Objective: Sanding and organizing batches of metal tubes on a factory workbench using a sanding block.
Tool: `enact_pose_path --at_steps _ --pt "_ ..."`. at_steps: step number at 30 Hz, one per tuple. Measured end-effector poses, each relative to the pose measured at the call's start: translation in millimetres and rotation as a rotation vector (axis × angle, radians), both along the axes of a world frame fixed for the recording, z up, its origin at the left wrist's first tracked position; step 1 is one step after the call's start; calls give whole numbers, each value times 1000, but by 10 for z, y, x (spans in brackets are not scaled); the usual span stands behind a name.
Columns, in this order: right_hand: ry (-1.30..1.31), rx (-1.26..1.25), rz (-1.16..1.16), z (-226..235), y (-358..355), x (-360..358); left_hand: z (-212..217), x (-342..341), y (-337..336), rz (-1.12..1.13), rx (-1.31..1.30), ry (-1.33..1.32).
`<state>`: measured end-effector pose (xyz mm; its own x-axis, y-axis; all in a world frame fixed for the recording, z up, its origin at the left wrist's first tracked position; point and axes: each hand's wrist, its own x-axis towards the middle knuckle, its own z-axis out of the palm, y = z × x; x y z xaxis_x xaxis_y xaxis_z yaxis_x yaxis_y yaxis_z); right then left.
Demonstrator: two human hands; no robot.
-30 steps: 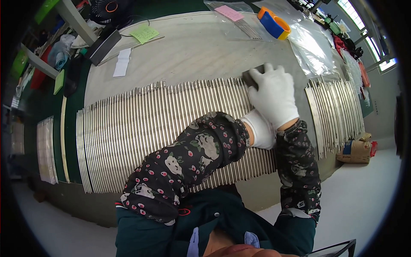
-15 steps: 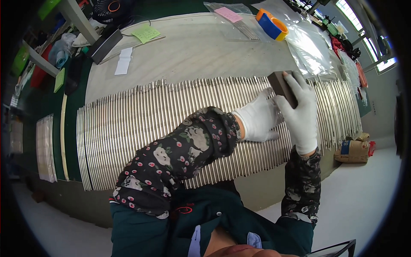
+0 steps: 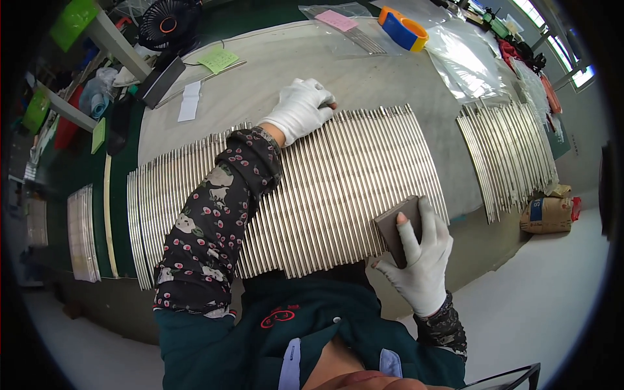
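Note:
Long thin silvery metal rods (image 3: 338, 188) lie side by side in a wide row across the table. My right hand (image 3: 426, 260), in a white fingertip-less glove, grips a dark grey rectangular block (image 3: 400, 227) against the near right part of this row. My left hand (image 3: 299, 112), gloved the same way, rests at the rods' far ends with its fingers curled; what they hold, if anything, is hidden. A smaller group of rods (image 3: 510, 156) lies apart on the right, with bare table between the two groups.
Clear plastic sheets (image 3: 465, 65), a blue and orange tape ring (image 3: 404, 29) and a bagged bundle of rods (image 3: 351, 29) lie at the back. A white paper slip (image 3: 189, 101), green note (image 3: 218, 60) and black fan (image 3: 168, 25) are at back left. A brown package (image 3: 546, 214) sits right.
My left hand has moved left to the rods' far ends. My right hand has brought the block nearer and leftward. A wide gap now separates the right-hand rods from the main row.

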<state>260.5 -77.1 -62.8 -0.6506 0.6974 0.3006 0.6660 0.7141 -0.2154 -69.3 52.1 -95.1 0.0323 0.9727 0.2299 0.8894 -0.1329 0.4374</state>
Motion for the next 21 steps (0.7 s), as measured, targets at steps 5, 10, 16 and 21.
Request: enact_pose_path --at_steps 5,10,16,21 --pt "-64 45 -11 -8 -15 -43 39 47 0 -24 -39 11" --pt "-55 63 -22 -51 -24 -44 -34 85 -5 -1 51 32" --pt "-19 91 -39 -101 -42 -48 -70 120 12 -20 27 -53" --pt "-4 123 -46 -159 -32 -73 -97 188 16 108 117 -39"
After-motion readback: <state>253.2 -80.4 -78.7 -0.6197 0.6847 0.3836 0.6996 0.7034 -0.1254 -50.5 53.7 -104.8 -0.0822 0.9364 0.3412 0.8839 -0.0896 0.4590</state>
